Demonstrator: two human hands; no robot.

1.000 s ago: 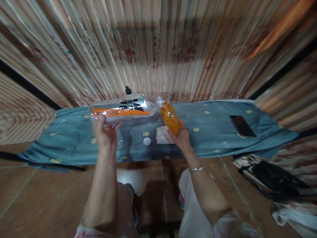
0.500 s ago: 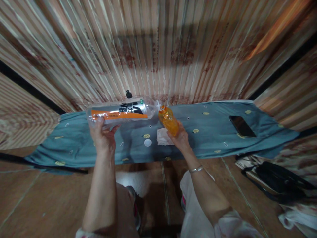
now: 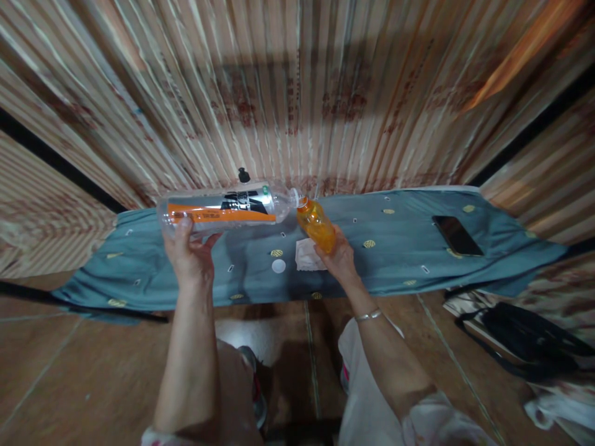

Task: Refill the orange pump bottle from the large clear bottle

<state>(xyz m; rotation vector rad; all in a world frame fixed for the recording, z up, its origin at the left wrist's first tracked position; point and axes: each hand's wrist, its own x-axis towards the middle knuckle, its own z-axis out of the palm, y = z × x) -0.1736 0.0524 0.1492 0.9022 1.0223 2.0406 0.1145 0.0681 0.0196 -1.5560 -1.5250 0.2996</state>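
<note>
A large clear plastic bottle (image 3: 223,207) with an orange and silver label lies nearly level in the air, gripped from below by my left hand (image 3: 191,254). Its neck points right and meets the mouth of a small orange translucent bottle (image 3: 316,224). My right hand (image 3: 341,254) is wrapped round the lower part of that small bottle, which leans up and to the left. Whether liquid passes between the necks I cannot tell. Below them on the cloth are a white round cap (image 3: 278,266) and a pale folded tissue (image 3: 308,255). Behind the large bottle shows a black pump top (image 3: 243,175).
A blue-green patterned cloth (image 3: 400,248) covers the narrow table. A black phone (image 3: 458,235) lies at its right. Striped curtains (image 3: 297,93) hang behind, with dark poles (image 3: 60,158) at both sides. On the floor at right is a black bag (image 3: 530,337).
The large bottle's base and my left hand have shifted very slightly left. Both bottles stay mouth to mouth, and the whole view has moved a little.
</note>
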